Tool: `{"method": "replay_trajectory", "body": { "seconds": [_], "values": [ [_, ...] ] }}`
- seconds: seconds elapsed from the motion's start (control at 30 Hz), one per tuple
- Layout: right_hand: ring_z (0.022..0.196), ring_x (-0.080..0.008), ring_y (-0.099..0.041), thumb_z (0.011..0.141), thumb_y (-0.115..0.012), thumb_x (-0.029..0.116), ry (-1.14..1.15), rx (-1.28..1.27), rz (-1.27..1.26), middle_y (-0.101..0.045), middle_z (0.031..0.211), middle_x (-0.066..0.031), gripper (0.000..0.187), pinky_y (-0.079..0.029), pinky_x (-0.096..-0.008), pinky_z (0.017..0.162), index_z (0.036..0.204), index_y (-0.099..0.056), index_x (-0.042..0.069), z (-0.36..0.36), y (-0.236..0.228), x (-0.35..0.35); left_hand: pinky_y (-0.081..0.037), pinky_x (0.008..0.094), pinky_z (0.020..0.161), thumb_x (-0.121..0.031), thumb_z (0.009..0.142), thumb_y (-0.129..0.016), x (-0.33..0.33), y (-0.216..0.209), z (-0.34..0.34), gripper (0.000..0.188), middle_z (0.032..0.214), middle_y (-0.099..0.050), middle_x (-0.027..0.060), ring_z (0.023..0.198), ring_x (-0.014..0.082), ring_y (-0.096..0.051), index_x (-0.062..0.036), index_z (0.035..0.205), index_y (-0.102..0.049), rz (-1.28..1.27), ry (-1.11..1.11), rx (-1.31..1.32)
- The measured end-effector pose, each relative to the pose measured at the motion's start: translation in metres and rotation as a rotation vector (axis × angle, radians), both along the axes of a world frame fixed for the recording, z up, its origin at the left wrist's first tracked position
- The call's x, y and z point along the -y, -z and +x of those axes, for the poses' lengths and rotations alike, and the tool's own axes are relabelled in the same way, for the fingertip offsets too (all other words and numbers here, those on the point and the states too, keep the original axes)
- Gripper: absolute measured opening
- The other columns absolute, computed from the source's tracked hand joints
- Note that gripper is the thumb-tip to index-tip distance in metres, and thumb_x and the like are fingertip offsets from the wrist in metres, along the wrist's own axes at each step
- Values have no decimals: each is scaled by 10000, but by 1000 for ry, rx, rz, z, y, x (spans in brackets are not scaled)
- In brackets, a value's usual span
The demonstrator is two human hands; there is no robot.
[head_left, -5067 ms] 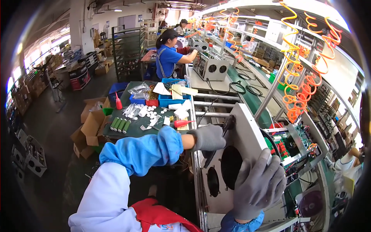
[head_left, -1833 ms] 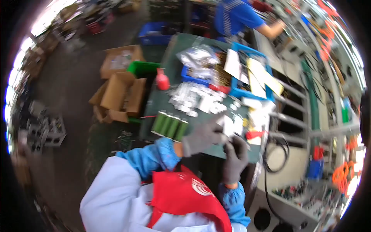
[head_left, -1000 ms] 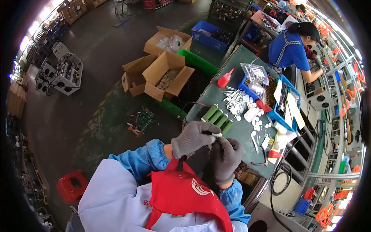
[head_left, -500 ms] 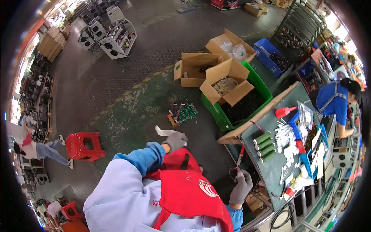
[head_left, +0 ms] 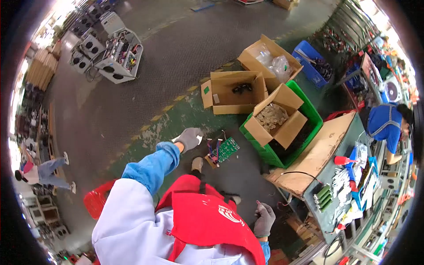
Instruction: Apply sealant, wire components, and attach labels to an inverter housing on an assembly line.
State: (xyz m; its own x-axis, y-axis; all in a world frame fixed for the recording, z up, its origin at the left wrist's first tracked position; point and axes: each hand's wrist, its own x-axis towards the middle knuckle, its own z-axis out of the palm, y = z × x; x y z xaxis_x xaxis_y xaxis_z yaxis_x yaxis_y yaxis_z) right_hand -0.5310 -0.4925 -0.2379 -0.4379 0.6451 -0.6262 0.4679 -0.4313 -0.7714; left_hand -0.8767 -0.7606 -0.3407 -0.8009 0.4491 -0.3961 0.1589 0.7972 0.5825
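My left hand (head_left: 191,138), in a grey glove, is raised in front of me and closed on a white strip (head_left: 199,139), of which only small edges show. Just right of it, a green circuit board (head_left: 226,149) with coloured wires and connectors lies on the floor near my shoe. My right hand (head_left: 264,219), also gloved in grey, is low at my right side, fingers bent together. A small reddish tip (head_left: 258,202) pokes out above its fingers; the rest of that thing is hidden. The right hand is apart from the workbench (head_left: 317,150).
Cardboard boxes (head_left: 234,107) and a green crate (head_left: 316,115) stand ahead right, with a blue bin (head_left: 304,49) beyond. The bench bears green cylinders (head_left: 323,197), white parts and a red bottle (head_left: 343,160). A red stool (head_left: 95,201) is at left. A co-worker (head_left: 385,126) sits at right.
My left hand has moved forward and left, and the strip shows less. My right hand has drawn away from the bench; the red-handled tool by it no longer shows whole. The view has shifted.
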Motion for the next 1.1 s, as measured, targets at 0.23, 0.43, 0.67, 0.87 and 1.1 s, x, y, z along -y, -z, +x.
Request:
{"method": "replay_trajectory", "body": {
  "seconds": [0.23, 0.43, 0.67, 0.87, 1.1],
  "values": [
    [615, -81, -510, 841, -624, 107, 89, 64, -34, -595, 722, -6, 144, -410, -226, 568, 909, -679, -7, -43, 0, 37, -473, 404, 931, -39, 747, -546, -44, -17, -144, 387, 1095, -676, 157, 1067, 339, -621, -93, 1102, -690, 35, 127, -113],
    [614, -91, -500, 822, -638, 106, 75, 4, -18, -595, 718, -2, 150, -393, -237, 570, 888, -692, -18, -92, 15, 5, -454, 399, 974, -58, 810, -554, -121, -59, -203, 358, 1155, -661, 170, 1105, 353, -603, -102, 1137, -691, 60, 153, -56],
    [587, -74, -469, 821, -648, 129, 222, 91, 115, -552, 680, 12, 185, -364, -227, 538, 918, -682, -26, -141, 20, -28, -420, 382, 1031, -50, 824, -549, -271, -34, -330, 382, 1270, -615, 139, 1202, 316, -557, -130, 1174, -680, 136, 231, -22],
    [575, -104, -484, 862, -652, 149, 743, 219, -132, -543, 647, -6, 168, -350, -239, 510, 890, -686, -12, -204, 19, 6, -439, 401, 1005, -140, 836, -559, -419, 60, -483, 292, 1180, -651, 139, 1165, 329, -571, -131, 1091, -701, 143, 436, -204],
    [533, -50, -373, 907, -597, 121, 918, 323, -265, -469, 632, 56, 184, -302, -216, 493, 981, -700, -12, -296, -16, 20, -436, 406, 1003, -163, 852, -558, -553, 141, -617, 400, 1256, -590, 205, 1176, 359, -553, -153, 1247, -618, 317, 453, -289]
  ]
}}
